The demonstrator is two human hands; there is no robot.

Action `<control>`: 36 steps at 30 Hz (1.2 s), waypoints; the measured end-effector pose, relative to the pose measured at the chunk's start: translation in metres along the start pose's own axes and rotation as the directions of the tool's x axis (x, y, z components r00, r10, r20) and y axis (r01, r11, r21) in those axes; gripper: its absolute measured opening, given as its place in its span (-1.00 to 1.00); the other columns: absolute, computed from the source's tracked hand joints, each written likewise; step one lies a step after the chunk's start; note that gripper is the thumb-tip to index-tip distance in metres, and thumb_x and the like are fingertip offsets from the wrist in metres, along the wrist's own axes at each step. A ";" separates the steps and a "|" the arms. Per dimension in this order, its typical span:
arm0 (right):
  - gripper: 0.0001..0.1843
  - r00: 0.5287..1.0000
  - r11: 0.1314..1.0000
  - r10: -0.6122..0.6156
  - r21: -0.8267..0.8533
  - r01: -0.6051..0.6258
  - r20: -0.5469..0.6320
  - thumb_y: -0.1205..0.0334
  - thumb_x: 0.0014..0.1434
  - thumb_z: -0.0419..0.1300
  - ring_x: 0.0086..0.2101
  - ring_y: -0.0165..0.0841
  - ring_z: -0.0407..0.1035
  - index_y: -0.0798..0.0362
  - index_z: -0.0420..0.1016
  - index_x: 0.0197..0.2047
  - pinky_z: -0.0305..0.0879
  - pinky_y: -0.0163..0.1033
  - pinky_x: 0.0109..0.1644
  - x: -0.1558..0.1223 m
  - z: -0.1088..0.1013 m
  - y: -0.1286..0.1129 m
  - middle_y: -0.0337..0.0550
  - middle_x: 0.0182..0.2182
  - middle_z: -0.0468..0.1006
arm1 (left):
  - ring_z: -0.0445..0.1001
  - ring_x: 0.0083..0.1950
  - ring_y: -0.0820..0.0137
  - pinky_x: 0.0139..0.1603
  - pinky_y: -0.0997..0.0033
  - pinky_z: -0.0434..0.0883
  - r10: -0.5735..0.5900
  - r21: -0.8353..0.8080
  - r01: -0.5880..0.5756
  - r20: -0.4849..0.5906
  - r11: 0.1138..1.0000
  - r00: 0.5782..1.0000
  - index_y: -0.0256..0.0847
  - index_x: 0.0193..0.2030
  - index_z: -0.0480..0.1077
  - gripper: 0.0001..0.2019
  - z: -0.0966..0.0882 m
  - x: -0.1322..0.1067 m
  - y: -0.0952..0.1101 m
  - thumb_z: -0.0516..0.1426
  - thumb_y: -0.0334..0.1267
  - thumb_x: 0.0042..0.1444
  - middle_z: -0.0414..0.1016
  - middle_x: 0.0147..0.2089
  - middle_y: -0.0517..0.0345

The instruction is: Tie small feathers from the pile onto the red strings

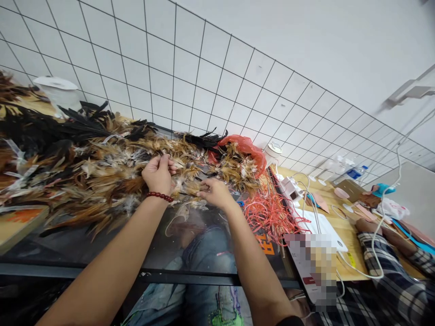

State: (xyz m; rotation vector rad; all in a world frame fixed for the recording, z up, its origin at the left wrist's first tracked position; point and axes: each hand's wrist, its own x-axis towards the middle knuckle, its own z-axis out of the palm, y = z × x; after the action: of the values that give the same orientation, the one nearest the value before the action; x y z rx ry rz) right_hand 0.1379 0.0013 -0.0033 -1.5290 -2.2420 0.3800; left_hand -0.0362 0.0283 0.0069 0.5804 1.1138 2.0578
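A wide heap of brown and tan feathers spreads across the dark glossy tabletop. My left hand, below which a red bead bracelet circles the wrist, is closed at the heap's right part, thumb against fingers; what it pinches is too small to make out. To its right, my right hand closes its fingertips on a small tan feather. Long black feathers lie behind and to the left. More tan feathers rest by a red plastic bag.
Tangled red string lies right of my hands. Beyond it are a white charger, cables and a white tablet-like slab on a wooden table. A co-worker's plaid sleeve is at far right. A black wire grid stands behind.
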 end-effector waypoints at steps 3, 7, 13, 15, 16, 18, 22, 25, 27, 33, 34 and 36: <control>-0.76 0.999 0.998 -0.045 -0.051 0.044 -0.001 0.15 0.17 0.18 -0.22 -0.35 0.40 -0.06 0.56 -0.10 0.27 -0.29 -0.13 0.011 0.015 -0.019 -0.18 -0.24 0.55 | 0.27 -0.65 0.59 -0.64 0.60 0.27 0.025 0.011 -0.025 -0.018 1.000 1.000 -0.25 -0.42 0.38 -0.84 -0.002 0.007 0.002 0.18 -0.20 0.06 0.32 -0.61 0.32; -0.71 0.995 0.980 -0.104 -0.168 0.103 0.007 0.20 0.24 0.05 -0.10 -0.29 0.37 -0.10 0.53 -0.05 0.27 -0.23 -0.05 0.032 0.028 -0.049 -0.15 -0.14 0.52 | 0.27 -0.65 0.59 -0.64 0.60 0.27 0.067 0.008 -0.067 0.005 0.998 0.998 -0.25 -0.43 0.38 -0.81 -0.005 0.010 -0.001 0.20 -0.17 0.05 0.32 -0.60 0.30; -0.73 0.989 0.942 -0.102 -0.308 0.131 0.109 0.32 0.15 0.08 -0.04 -0.19 0.35 -0.05 0.57 -0.17 0.25 -0.09 0.01 0.040 0.022 -0.048 -0.05 -0.09 0.48 | 0.28 -0.65 0.58 -0.66 0.60 0.26 0.064 -0.011 -0.065 -0.012 0.998 0.998 -0.27 -0.42 0.40 -0.79 -0.005 0.010 -0.006 0.22 -0.15 0.01 0.33 -0.60 0.30; -0.74 0.995 0.977 -0.102 -0.189 0.101 0.003 0.36 0.12 0.10 -0.07 -0.26 0.37 -0.06 0.59 -0.24 0.25 -0.16 0.01 0.036 0.010 -0.031 -0.13 -0.11 0.52 | 0.28 -0.64 0.58 -0.65 0.60 0.27 0.057 -0.002 -0.057 -0.013 0.998 0.998 -0.27 -0.42 0.41 -0.80 -0.004 0.007 -0.006 0.21 -0.16 0.01 0.34 -0.59 0.30; -0.73 0.995 0.993 -0.080 -0.097 0.074 -0.058 0.40 0.11 0.08 -0.11 -0.31 0.39 -0.04 0.59 -0.27 0.26 -0.22 -0.01 0.032 0.002 -0.022 -0.15 -0.14 0.54 | 0.29 -0.64 0.58 -0.64 0.60 0.28 0.051 0.004 -0.051 -0.005 0.999 0.999 -0.27 -0.43 0.40 -0.81 -0.003 0.005 -0.007 0.21 -0.16 0.01 0.35 -0.59 0.29; -0.74 0.992 0.997 -0.023 0.067 0.032 -0.127 0.43 0.08 0.08 -0.22 -0.36 0.41 0.03 0.59 -0.28 0.28 -0.28 -0.07 0.024 -0.012 -0.007 -0.17 -0.25 0.58 | 0.31 -0.63 0.58 -0.63 0.61 0.28 0.031 0.016 -0.032 0.037 0.999 0.999 -0.27 -0.44 0.40 -0.81 -0.001 -0.001 -0.008 0.21 -0.17 0.01 0.36 -0.59 0.29; -0.80 1.000 0.957 -0.011 0.288 0.015 -0.017 0.35 0.05 0.14 -0.32 -0.39 0.43 0.07 0.59 -0.30 0.31 -0.30 -0.14 0.000 -0.030 0.013 -0.21 -0.38 0.59 | 0.29 -0.64 0.58 -0.63 0.60 0.26 -0.005 0.071 -0.005 0.144 0.997 0.990 -0.26 -0.49 0.39 -0.82 0.002 -0.017 -0.014 0.19 -0.20 0.03 0.37 -0.60 0.27; -0.72 0.996 0.939 -0.081 0.337 0.068 0.025 0.43 -0.01 0.12 -0.20 -0.38 0.44 0.04 0.61 -0.28 0.29 -0.28 -0.07 -0.016 -0.028 0.026 -0.18 -0.21 0.61 | 0.31 -0.62 0.57 -0.61 0.60 0.27 -0.045 0.103 0.021 0.238 0.994 0.970 -0.25 -0.48 0.42 -0.85 0.002 -0.029 -0.019 0.19 -0.24 0.03 0.38 -0.58 0.27; -0.69 0.994 0.946 0.023 0.323 0.014 -0.108 0.41 -0.01 0.12 -0.22 -0.38 0.42 0.03 0.60 -0.22 0.29 -0.27 -0.07 -0.022 -0.023 0.036 -0.16 -0.15 0.59 | 0.31 -0.61 0.57 -0.60 0.60 0.27 -0.070 0.115 0.039 0.283 0.993 0.957 -0.24 -0.50 0.43 -0.85 0.003 -0.033 -0.022 0.19 -0.26 0.03 0.38 -0.58 0.26; -0.69 0.970 0.911 0.231 0.367 -0.187 -0.081 0.01 0.07 0.18 -0.48 -0.45 0.28 0.08 0.58 -0.30 0.20 -0.34 -0.34 -0.033 -0.018 0.038 -0.26 -0.48 0.52 | 0.32 -0.62 0.56 -0.60 0.58 0.28 -0.133 0.163 0.078 0.358 0.984 0.924 -0.26 -0.58 0.42 -0.80 0.006 -0.044 -0.018 0.20 -0.30 0.04 0.40 -0.59 0.20; -0.67 0.975 0.919 0.220 0.343 -0.194 -0.039 -0.02 0.05 0.21 -0.49 -0.46 0.26 0.08 0.57 -0.33 0.16 -0.35 -0.37 -0.035 -0.019 0.034 -0.27 -0.51 0.49 | 0.32 -0.62 0.55 -0.60 0.58 0.29 -0.146 0.177 0.084 0.373 0.981 0.916 -0.26 -0.57 0.43 -0.80 0.007 -0.046 -0.017 0.20 -0.30 0.05 0.40 -0.59 0.18; -0.71 0.978 0.939 0.204 0.274 -0.208 0.040 0.00 -0.02 0.28 -0.52 -0.48 0.23 0.06 0.58 -0.35 0.10 -0.37 -0.41 -0.037 -0.019 0.027 -0.30 -0.56 0.46 | 0.32 -0.62 0.55 -0.60 0.57 0.29 -0.179 0.198 0.105 0.408 0.975 0.895 -0.28 -0.57 0.44 -0.80 0.007 -0.050 -0.015 0.21 -0.31 0.04 0.40 -0.60 0.17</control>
State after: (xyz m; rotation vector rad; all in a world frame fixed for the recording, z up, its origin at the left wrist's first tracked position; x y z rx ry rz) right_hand 0.1811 -0.0230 -0.0046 -1.6130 -1.9411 0.7329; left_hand 0.0065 -0.0003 -0.0043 0.9517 1.0384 1.6134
